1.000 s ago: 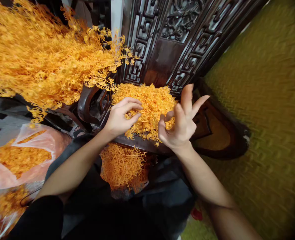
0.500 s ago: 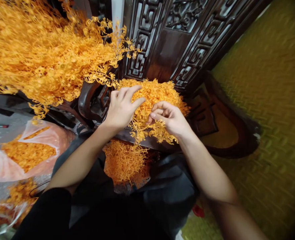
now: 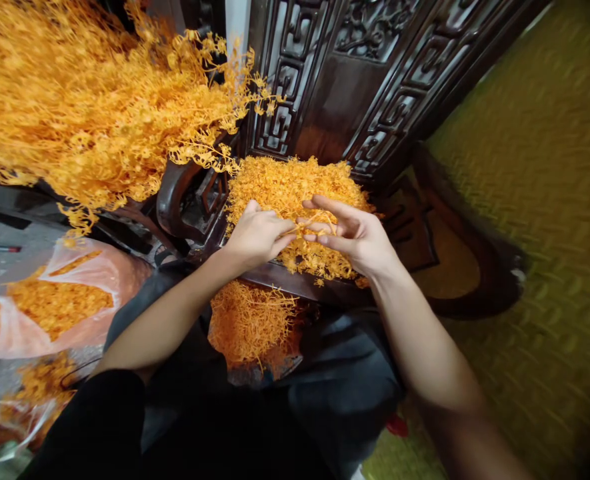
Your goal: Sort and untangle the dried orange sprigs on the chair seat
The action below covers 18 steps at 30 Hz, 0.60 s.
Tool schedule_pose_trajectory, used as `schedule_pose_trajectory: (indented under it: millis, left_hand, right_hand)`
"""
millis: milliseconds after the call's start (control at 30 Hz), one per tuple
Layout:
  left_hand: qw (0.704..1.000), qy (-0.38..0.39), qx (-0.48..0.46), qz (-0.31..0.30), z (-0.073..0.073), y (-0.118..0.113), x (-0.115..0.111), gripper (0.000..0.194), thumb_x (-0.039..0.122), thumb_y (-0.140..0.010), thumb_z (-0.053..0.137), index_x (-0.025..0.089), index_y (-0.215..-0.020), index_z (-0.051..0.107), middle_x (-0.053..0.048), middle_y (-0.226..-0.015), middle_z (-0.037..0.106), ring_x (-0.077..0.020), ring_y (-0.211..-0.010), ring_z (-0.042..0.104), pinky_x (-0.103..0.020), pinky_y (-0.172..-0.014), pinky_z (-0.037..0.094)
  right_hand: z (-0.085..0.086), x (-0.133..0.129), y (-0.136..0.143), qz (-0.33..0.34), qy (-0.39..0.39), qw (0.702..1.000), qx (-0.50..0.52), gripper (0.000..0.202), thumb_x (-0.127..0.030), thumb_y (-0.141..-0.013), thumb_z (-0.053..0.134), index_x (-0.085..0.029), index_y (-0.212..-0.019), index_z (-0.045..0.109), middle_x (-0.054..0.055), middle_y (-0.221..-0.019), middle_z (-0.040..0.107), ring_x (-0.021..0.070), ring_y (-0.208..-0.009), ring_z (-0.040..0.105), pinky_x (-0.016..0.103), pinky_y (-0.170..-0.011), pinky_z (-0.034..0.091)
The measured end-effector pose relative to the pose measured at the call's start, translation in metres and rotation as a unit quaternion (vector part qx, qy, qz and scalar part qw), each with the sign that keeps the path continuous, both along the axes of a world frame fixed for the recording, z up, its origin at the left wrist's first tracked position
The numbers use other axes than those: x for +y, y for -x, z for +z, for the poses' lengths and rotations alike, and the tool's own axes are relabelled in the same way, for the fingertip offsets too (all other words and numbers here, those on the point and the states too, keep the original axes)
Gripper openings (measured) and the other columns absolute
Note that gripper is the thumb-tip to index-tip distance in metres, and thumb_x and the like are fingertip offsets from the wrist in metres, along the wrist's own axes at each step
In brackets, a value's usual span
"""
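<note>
A thin orange flower stem [image 3: 321, 215] runs between my hands, over a heap of small orange blossoms [image 3: 295, 177] on the dark wooden seat. My left hand [image 3: 259, 233] pinches at the stem's left end, thumb and fingertips together. My right hand [image 3: 357, 237] has its index finger and thumb apart, with the stem crossing its fingers and running in toward the palm. Both hands are just above the heap, their fingertips almost meeting. Below the seat edge, between my knees, a bag [image 3: 252, 327] holds a tangle of orange stems.
A big bunch of orange flower sprays [image 3: 89, 107] lies across the chair arm [image 3: 175, 200] at left. On the floor stands a pinkish plastic bag [image 3: 129, 270] of blossoms, with more orange bits [image 3: 47, 387] nearer me. A carved wooden chair back [image 3: 342, 93] rises ahead.
My left hand has come down and right, from spread fingers to a pinch beside the right hand. The flowered sprig hanging below my right hand no longer shows there; its fingers have opened wider.
</note>
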<state>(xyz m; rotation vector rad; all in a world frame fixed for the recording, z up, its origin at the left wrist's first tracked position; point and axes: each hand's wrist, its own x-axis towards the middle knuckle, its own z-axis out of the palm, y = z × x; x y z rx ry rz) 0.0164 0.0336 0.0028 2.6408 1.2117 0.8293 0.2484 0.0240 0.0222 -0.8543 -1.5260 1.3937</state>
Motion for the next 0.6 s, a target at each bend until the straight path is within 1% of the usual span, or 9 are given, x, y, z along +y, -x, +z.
schedule_pose_trajectory:
  millis: [67,100,200,267,300,400,467,533,600]
  left_hand:
    - [1.0,-0.003,-0.006,0.014,0.006,0.002,-0.001,0.03,0.039,-0.1,0.052,0.022,-0.092,0.076,-0.003,-0.078,0.073,-0.0201,-0.081,0.063,-0.045,-0.095,0.036]
    - [1.0,-0.004,-0.018,0.021,0.009,0.004,-0.001,0.03,0.039,-0.1,0.053,0.023,-0.093,0.077,-0.003,-0.077,0.074,-0.0203,-0.081,0.063,-0.046,-0.096,0.035]
    - [0.999,0.005,-0.046,0.016,0.013,0.009,0.0,0.029,0.041,-0.099,0.054,0.024,-0.099,0.078,-0.002,-0.079,0.076,-0.02,-0.083,0.065,-0.047,-0.098,0.036]
    - [0.997,0.025,-0.068,-0.014,0.012,0.01,0.002,0.027,0.041,-0.098,0.056,0.025,-0.104,0.077,-0.002,-0.086,0.077,-0.0189,-0.084,0.067,-0.044,-0.096,0.04]
    - [0.995,0.034,-0.087,-0.033,0.01,0.01,0.003,0.026,0.041,-0.097,0.059,0.024,-0.107,0.077,-0.003,-0.093,0.077,-0.0188,-0.088,0.068,-0.042,-0.094,0.043]
    - [0.981,0.065,-0.161,-0.085,0.006,0.008,0.006,0.026,0.038,-0.091,0.069,0.02,-0.108,0.075,-0.007,-0.11,0.075,-0.0183,-0.098,0.068,-0.034,-0.088,0.05]
    - [0.97,0.112,-0.191,-0.099,0.006,0.006,0.006,0.023,0.033,-0.089,0.071,0.019,-0.105,0.075,-0.006,-0.105,0.076,-0.0164,-0.091,0.069,-0.032,-0.084,0.052]
    - [0.964,0.165,-0.187,-0.098,0.009,0.004,0.005,0.017,0.031,-0.09,0.069,0.019,-0.101,0.076,-0.003,-0.093,0.077,-0.0147,-0.081,0.069,-0.03,-0.079,0.053]
    - [0.963,0.182,-0.176,-0.089,0.012,0.003,0.004,0.018,0.032,-0.093,0.065,0.02,-0.1,0.077,-0.003,-0.091,0.079,-0.0149,-0.08,0.07,-0.03,-0.079,0.052]
  right_hand:
    - [-0.002,0.0,-0.001,-0.029,-0.049,0.996,-0.07,0.05,-0.028,-0.08,0.083,-0.027,-0.128,0.072,0.008,-0.14,0.063,0.0247,-0.104,0.074,0.044,-0.091,0.064]
    - [-0.002,0.001,-0.002,-0.046,-0.09,0.988,-0.118,0.041,-0.029,-0.081,0.081,-0.026,-0.122,0.075,0.009,-0.132,0.067,0.0237,-0.1,0.074,0.043,-0.088,0.064]
    - [-0.001,0.0,-0.001,-0.072,-0.229,0.938,-0.249,0.017,-0.029,-0.086,0.077,-0.023,-0.102,0.08,0.007,-0.105,0.074,0.022,-0.094,0.072,0.042,-0.09,0.06]
    - [0.0,-0.002,0.003,-0.088,-0.29,0.915,-0.266,0.01,-0.03,-0.088,0.075,-0.023,-0.094,0.081,0.008,-0.101,0.074,0.0222,-0.097,0.07,0.042,-0.093,0.056]
    - [0.0,-0.004,0.006,-0.098,-0.3,0.914,-0.254,0.009,-0.03,-0.089,0.074,-0.023,-0.091,0.08,0.008,-0.103,0.074,0.0221,-0.099,0.069,0.041,-0.094,0.056]
    - [-0.001,-0.009,0.014,-0.129,-0.267,0.934,-0.199,0.013,-0.034,-0.091,0.073,-0.022,-0.09,0.078,0.006,-0.097,0.074,0.0198,-0.093,0.07,0.038,-0.089,0.056]
    - [-0.001,-0.011,0.019,-0.141,-0.217,0.95,-0.173,0.018,-0.038,-0.093,0.071,-0.022,-0.093,0.077,0.004,-0.086,0.074,0.0175,-0.081,0.069,0.035,-0.081,0.056]
    - [0.002,-0.012,0.021,-0.143,-0.166,0.965,-0.145,0.025,-0.045,-0.093,0.069,-0.021,-0.093,0.075,0.002,-0.077,0.07,0.0158,-0.071,0.066,0.033,-0.072,0.055]
    - [0.006,-0.012,0.02,-0.118,-0.109,0.981,-0.112,0.029,-0.05,-0.091,0.07,-0.021,-0.091,0.07,0.0,-0.068,0.063,0.0139,-0.061,0.059,0.031,-0.063,0.052]
